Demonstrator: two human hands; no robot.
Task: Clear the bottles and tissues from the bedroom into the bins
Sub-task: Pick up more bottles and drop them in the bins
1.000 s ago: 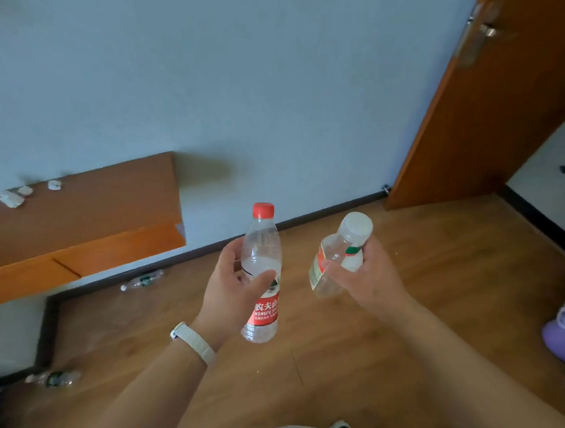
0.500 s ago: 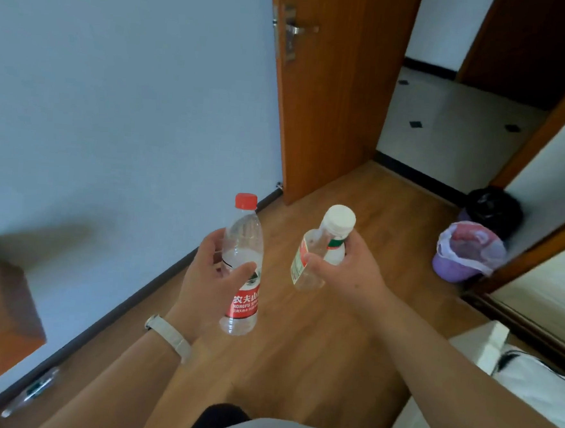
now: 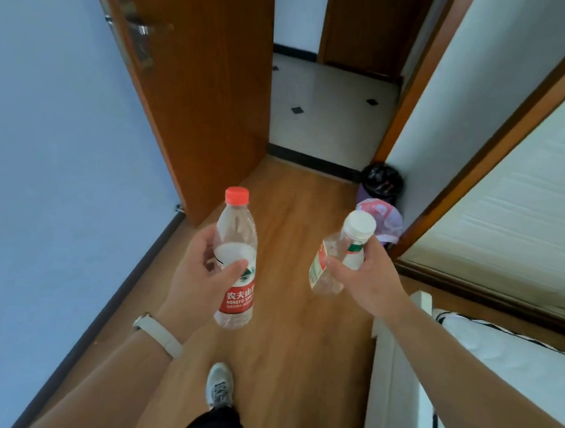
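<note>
My left hand (image 3: 203,275) grips a clear water bottle with a red cap and red label (image 3: 236,260), held upright at chest height. My right hand (image 3: 365,279) grips a smaller clear bottle with a white cap (image 3: 338,251), tilted to the right. Ahead on the right, by the wall corner, stands a purple bin with a pink-white liner (image 3: 386,221), partly hidden behind the white cap. Just behind it is a bin with a black liner (image 3: 382,180).
An open brown door (image 3: 196,84) stands ahead on the left, with a tiled hallway (image 3: 328,113) beyond the threshold. A blue wall runs along my left. A white bed edge (image 3: 397,372) lies at my right. My shoe (image 3: 219,386) is on the wooden floor.
My view has swung right, away from the wooden desk and the floor bottles, toward the doorway. The bins now lie straight ahead on the right. Both hands still hold their bottles.
</note>
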